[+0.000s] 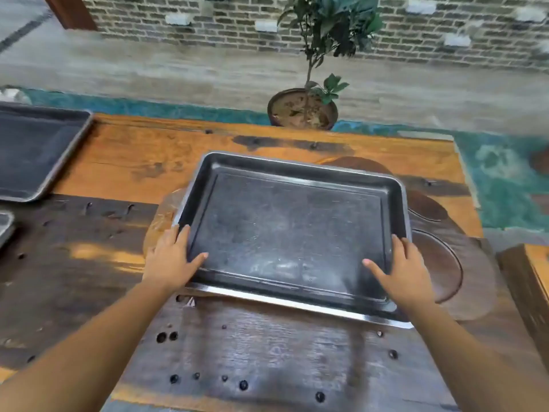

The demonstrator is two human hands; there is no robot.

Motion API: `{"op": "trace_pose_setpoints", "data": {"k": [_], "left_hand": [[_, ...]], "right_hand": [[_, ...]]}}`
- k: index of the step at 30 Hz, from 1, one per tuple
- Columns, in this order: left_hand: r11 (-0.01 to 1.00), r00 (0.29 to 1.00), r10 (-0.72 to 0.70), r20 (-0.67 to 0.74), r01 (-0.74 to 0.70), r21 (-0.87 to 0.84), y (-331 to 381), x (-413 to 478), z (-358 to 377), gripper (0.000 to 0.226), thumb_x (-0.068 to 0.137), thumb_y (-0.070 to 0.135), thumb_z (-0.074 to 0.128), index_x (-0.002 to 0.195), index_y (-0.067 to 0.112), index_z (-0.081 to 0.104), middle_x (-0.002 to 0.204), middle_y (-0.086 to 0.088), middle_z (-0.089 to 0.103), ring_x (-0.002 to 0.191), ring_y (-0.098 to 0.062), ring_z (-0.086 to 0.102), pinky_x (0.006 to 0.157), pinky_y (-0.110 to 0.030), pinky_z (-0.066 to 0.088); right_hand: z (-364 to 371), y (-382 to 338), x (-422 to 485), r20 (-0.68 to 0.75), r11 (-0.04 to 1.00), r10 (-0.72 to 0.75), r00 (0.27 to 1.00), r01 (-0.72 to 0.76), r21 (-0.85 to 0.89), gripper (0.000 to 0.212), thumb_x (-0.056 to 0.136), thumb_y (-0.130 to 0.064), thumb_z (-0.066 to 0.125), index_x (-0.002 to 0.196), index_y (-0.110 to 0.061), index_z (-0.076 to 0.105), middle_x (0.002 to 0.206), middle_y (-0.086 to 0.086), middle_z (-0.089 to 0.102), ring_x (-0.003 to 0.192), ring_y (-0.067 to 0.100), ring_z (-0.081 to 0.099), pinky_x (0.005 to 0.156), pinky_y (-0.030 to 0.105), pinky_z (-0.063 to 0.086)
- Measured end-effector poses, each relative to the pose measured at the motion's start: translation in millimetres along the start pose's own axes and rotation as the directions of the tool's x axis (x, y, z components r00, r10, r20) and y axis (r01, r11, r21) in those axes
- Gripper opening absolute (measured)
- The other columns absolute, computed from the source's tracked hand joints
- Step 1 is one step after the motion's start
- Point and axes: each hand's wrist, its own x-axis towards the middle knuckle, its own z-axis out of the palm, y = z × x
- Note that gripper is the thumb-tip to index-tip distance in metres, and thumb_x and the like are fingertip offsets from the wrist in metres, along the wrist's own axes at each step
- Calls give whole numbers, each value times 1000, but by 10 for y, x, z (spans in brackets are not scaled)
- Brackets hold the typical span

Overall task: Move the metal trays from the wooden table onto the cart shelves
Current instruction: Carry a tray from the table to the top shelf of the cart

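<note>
A rectangular metal tray (289, 230) with a dark, scratched bottom lies in the middle of the wooden table (124, 162). My left hand (170, 258) grips its left rim, thumb inside the tray and fingers along the edge. My right hand (399, 270) grips the right rim in the same way, thumb pointing inward. The tray's near edge looks slightly raised off the table. A second metal tray (35, 153) lies at the table's far left. The corner of a third tray (5, 228) shows at the left edge. No cart is in view.
A potted plant (303, 108) stands on the floor just beyond the table's far edge, in front of a brick wall. Round recesses are carved into the tabletop right of the held tray. A wooden block (528, 289) stands at the right edge.
</note>
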Motion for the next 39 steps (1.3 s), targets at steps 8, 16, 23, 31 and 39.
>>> {"op": "trace_pose_setpoints", "data": {"k": [8, 16, 23, 31, 39], "left_hand": [[989, 992, -126, -5, 125, -81, -251, 624, 134, 92, 81, 62, 61, 152, 28, 12, 161, -1, 19, 148, -24, 19, 109, -68, 23], [936, 965, -263, 14, 259, -239, -339, 1081, 285, 86, 74, 59, 68, 142, 23, 30, 149, -9, 39, 140, -31, 34, 106, -58, 38], [934, 950, -313, 19, 311, -177, -334, 1145, 335, 67, 78, 56, 68, 128, 14, 52, 137, -17, 45, 131, -38, 38, 96, -58, 44], [957, 962, -243, 127, 259, -130, -391, 1192, 218, 49, 85, 40, 70, 114, 1, 67, 119, -23, 50, 118, -45, 47, 98, -57, 42], [851, 932, -280, 230, 351, -389, -285, 898, -472, 41, 87, 24, 71, 120, 2, 61, 115, -21, 66, 104, -38, 62, 91, -41, 48]], "right_hand": [[300, 371, 413, -70, 952, 265, 962, -249, 181, 106, 70, -75, 59, 148, -13, 23, 153, 15, 26, 142, 34, 24, 113, 53, 29], [439, 518, 613, -9, 884, 417, 909, -403, 237, 98, 76, -62, 67, 150, -11, 27, 156, 15, 24, 145, 33, 21, 116, 53, 24], [432, 451, 635, -58, 915, 382, 922, -368, 168, 57, 83, -44, 68, 121, -3, 60, 125, 27, 53, 124, 41, 42, 101, 48, 39], [321, 424, 669, 32, 896, 401, 915, -400, 195, 44, 85, -31, 71, 109, 6, 66, 142, 27, 42, 128, 43, 43, 106, 48, 38], [-362, 203, 745, 148, 813, 398, 906, -422, 401, 28, 83, -19, 75, 103, -2, 68, 105, 24, 70, 97, 39, 66, 83, 41, 50]]}}
